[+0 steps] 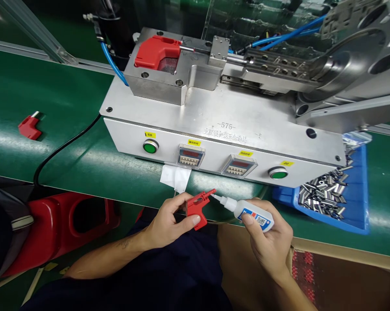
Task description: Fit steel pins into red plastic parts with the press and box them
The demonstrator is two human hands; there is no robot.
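Observation:
My left hand (171, 218) pinches a red plastic part (196, 209) with a bent body and a thin stem that points up and right. In my right hand (271, 233) is a white glue bottle (255, 214) with a blue, white and red label. The bottle lies tilted, its narrow nozzle close to the stem of the red part; whether they touch I cannot tell. Behind both hands stands a metal press fixture (214, 125), with another red part (158, 52) seated in its block against a metal rod.
A blue bin (360, 190) of short metal tubes (324, 194) stands right of the fixture. A red part with a metal tube (30, 127) lies on the green table (68, 142) at left. A black cable, a red stool (59, 224) and a carton (344, 276) are nearby.

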